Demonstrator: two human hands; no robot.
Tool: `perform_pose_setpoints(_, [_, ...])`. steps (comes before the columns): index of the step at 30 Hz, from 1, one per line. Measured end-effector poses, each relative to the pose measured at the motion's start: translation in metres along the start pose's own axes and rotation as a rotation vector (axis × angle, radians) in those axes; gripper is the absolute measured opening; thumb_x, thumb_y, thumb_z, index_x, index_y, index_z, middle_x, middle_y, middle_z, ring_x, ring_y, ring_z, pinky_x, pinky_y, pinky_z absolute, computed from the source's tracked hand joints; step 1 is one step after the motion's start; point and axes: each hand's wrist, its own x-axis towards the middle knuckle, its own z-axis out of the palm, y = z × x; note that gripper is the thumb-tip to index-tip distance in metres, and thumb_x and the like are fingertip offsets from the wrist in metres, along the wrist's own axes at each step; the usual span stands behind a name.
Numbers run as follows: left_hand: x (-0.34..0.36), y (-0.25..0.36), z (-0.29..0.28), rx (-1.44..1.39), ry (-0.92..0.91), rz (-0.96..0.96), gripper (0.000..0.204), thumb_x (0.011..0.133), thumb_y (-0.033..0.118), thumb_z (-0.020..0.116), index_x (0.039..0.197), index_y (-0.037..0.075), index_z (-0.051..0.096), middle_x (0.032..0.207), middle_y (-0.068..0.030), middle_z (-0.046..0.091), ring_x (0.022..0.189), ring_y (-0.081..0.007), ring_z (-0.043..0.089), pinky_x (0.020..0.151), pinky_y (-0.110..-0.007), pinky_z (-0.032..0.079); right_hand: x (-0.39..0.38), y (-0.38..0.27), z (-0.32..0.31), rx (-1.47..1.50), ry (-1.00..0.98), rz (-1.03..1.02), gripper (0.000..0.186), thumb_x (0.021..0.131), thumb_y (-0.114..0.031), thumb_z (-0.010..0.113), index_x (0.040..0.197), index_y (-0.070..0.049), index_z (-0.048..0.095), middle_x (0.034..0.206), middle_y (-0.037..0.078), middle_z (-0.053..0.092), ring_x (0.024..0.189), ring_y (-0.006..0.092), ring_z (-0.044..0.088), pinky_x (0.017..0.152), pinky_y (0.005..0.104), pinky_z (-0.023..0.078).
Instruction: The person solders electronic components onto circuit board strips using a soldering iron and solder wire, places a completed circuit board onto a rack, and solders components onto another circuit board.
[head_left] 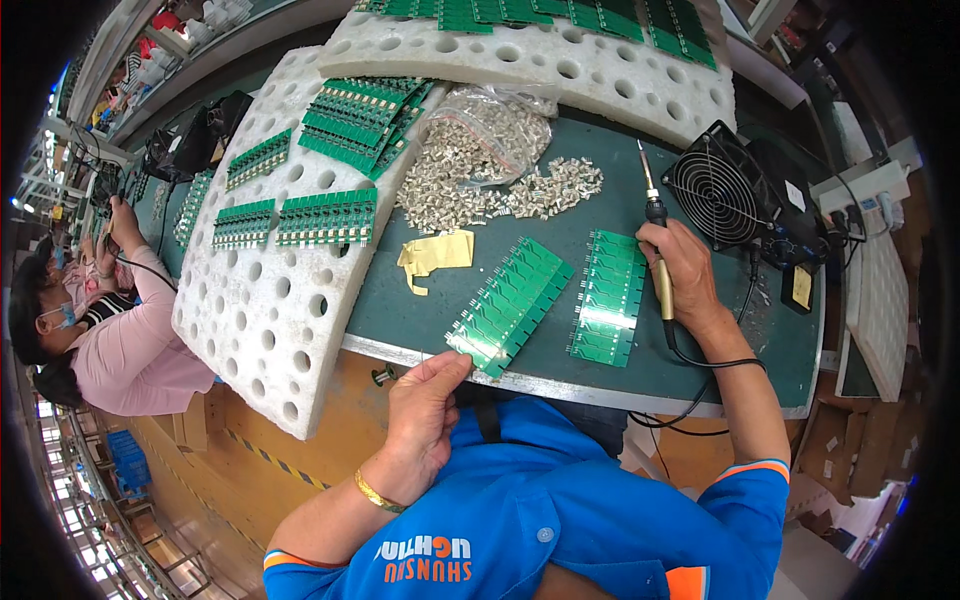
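My right hand [682, 268] is closed round the handle of a soldering iron [656, 210], its tip pointing up and away. Beside that hand lies a green circuit board panel [608, 300] on the dark green table. A second green circuit board panel [510, 305] lies slanted to its left. At this panel's near left corner, my left hand [428, 405] has thumb and fingers pinched together. What they pinch is hidden; a thin wire-like line shows beside them. Farther back are a heap of small metallic parts [450, 170] and a clear plastic bag [505, 125] of the same parts.
White foam boards with holes [260, 300] carry stacked green panels [355, 120] at left and back. A black fan [715, 185] stands at the right, the iron's cord [700, 362] near it. Yellow tape [437, 257] lies mid-table. A co-worker [130, 340] sits at left.
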Motion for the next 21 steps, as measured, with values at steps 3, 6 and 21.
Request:
perform_pose_setpoints(3, [0.000,-0.001,-0.002,0.033,-0.027,-0.018,0.012,0.089,0.016,0.073,0.098,0.009,0.068,0.089,0.0019,0.070,0.051,-0.0010,0.037,0.044,-0.018,0.027,0.000,0.000,0.003,-0.009,0.013,-0.006,0.028,0.079,0.004,0.066,0.101,-0.008,0.055,0.075,0.012,0.050,0.068,0.0307,0.054,0.058,0.0417,0.044])
perform_pose_setpoints(6, [-0.002,-0.002,-0.003,0.040,-0.093,-0.043,0.012,0.090,0.017,0.071,0.099,0.009,0.068,0.094,0.0006,0.072,0.051,-0.0003,0.037,0.044,-0.017,0.028,-0.001,0.001,0.002,-0.019,0.003,0.014,0.028,0.079,0.004,0.066,0.101,-0.008,0.055,0.074,0.012,0.050,0.067,0.0305,0.054,0.058,0.0417,0.044])
perform_pose_setpoints(21, [-0.005,0.008,-0.013,0.131,-0.237,-0.126,0.022,0.096,0.019,0.063,0.113,0.006,0.066,0.100,-0.0020,0.074,0.049,-0.0001,0.037,0.044,-0.016,0.029,-0.002,-0.002,0.000,-0.044,0.003,0.009,0.032,0.077,0.004,0.069,0.103,-0.008,0.054,0.074,0.011,0.049,0.067,0.0303,0.054,0.057,0.0420,0.043])
